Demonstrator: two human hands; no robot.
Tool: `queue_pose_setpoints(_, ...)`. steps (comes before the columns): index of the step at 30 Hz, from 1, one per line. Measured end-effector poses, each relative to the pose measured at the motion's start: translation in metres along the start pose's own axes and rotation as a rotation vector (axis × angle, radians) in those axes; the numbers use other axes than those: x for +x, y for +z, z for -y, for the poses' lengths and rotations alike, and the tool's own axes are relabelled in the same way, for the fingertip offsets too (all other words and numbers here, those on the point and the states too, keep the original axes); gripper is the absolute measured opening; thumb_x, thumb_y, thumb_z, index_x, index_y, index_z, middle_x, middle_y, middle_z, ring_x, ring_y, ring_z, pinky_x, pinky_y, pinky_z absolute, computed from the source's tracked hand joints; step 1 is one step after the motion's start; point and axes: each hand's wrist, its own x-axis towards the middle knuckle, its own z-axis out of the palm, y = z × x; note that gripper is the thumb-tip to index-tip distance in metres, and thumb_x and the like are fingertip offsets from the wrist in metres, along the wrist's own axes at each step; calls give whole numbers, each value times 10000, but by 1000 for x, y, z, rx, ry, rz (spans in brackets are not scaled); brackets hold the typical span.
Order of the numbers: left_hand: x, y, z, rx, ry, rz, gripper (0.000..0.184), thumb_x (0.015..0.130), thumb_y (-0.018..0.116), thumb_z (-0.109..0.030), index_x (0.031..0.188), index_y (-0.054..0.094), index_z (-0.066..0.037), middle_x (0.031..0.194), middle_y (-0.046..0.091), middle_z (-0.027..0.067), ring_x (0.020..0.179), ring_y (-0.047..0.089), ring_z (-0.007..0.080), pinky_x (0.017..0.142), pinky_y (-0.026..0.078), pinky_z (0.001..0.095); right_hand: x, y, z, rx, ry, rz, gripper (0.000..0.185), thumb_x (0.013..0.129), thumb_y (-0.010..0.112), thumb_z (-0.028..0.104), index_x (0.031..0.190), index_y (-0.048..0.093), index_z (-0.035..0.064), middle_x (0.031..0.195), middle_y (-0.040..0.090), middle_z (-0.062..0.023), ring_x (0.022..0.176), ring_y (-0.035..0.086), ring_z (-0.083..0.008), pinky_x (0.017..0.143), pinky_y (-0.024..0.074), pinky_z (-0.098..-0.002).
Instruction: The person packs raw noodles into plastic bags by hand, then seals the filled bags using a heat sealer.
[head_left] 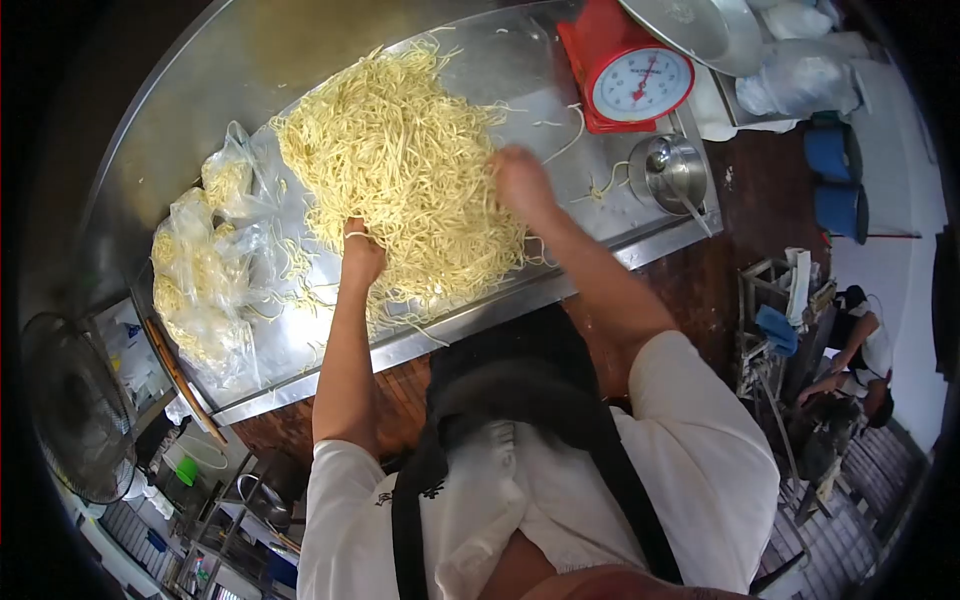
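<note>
A large heap of pale yellow noodles (400, 150) is spread on the metal worktop (520, 70). My left hand (364, 258) is at the heap's lower left edge, its fingers curled into the noodles and partly hidden by them. One strand lies across that hand. At the heap's right side is my right hand (522, 183), touching or very close to the noodles. It is slightly blurred, and its fingers are not clear. Loose strands lie around the heap on both sides.
Clear plastic bags of noodles (200, 280) lie at the left. A red dial scale (640, 85) with a metal pan (700, 30) stands at the upper right, above a metal bowl (668, 172) with a ladle. Another person (860, 345) is at the far right.
</note>
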Motion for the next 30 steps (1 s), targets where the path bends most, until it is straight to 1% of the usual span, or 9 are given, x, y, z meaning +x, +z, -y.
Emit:
queue_pose_setpoints(2, -1, -3, -9, -11, -22, 25, 500, 710, 465, 99, 1208, 490, 77, 1165, 506, 308, 1095, 470, 484, 971, 414, 487, 29, -19, -32, -269, -6, -284, 188, 817, 539, 66, 966, 612, -22, 985, 592, -217, 988, 599, -364, 843, 504, -468)
queue_pose_setpoints(7, 0, 1, -4, -27, -26, 7, 509, 725, 473, 92, 1234, 481, 80, 1144, 500, 325, 1086, 482, 491, 956, 423, 501, 61, -27, -120, -691, 66, -306, 157, 847, 527, 73, 942, 623, -6, 957, 621, -165, 905, 623, -316, 782, 539, -389)
queue_pose_setpoints(12, 1, 14, 21, -27, -10, 37, 543, 747, 490, 69, 1289, 455, 75, 1245, 474, 353, 1152, 461, 502, 1010, 415, 498, 4, -18, -76, -442, 294, -86, 135, 842, 545, 47, 922, 637, -8, 948, 647, -186, 931, 647, -346, 790, 543, -411)
queue_pose_setpoints(14, 2, -1, -8, -23, -31, 38, 555, 755, 503, 56, 1307, 444, 69, 1270, 464, 355, 1177, 452, 498, 1032, 402, 498, -18, 32, -57, -69, 102, 132, 179, 833, 566, 46, 988, 631, -16, 979, 643, -199, 950, 631, -390, 821, 521, -451)
queue_pose_setpoints(17, 2, 2, -5, -8, -45, 24, 552, 761, 517, 44, 1308, 449, 64, 1282, 466, 345, 1192, 442, 497, 1048, 388, 500, -28, 4, -2, 237, -145, -4, 244, 835, 589, 63, 1066, 616, -13, 1020, 638, -216, 978, 606, -436, 849, 501, -479)
queue_pose_setpoints(23, 2, 5, -2, 2, -76, 55, 552, 746, 534, 43, 1294, 467, 55, 1282, 473, 330, 1197, 435, 494, 1048, 387, 489, -25, 0, -81, -212, 167, -695, 465, 887, 580, 97, 1332, 492, -4, 1181, 611, -231, 1104, 595, -379, 929, 476, -437)
queue_pose_setpoints(25, 3, 8, 0, 6, -88, 49, 563, 733, 536, 47, 1292, 468, 55, 1258, 494, 323, 1184, 448, 485, 1042, 390, 489, -11, 80, -53, -264, -79, -558, 574, 909, 562, 127, 1442, 382, 9, 1365, 503, -261, 1244, 520, -362, 1031, 421, -427)
queue_pose_setpoints(27, 4, 1, -9, 52, -67, 58, 583, 719, 534, 53, 1297, 459, 61, 1209, 536, 314, 1160, 475, 470, 1031, 394, 494, 7, 132, 15, 127, -70, -304, 505, 894, 606, 196, 1347, 477, 14, 1227, 577, -234, 1151, 559, -360, 979, 447, -440)
queue_pose_setpoints(30, 2, -24, -51, -208, -496, 122, 559, 707, 511, 74, 1265, 480, 62, 1108, 604, 272, 1108, 522, 444, 1004, 408, 470, -1, 58, 53, 356, 4, 261, 403, 899, 619, 191, 1263, 566, 28, 1263, 582, -215, 1184, 537, -366, 1018, 426, -459)
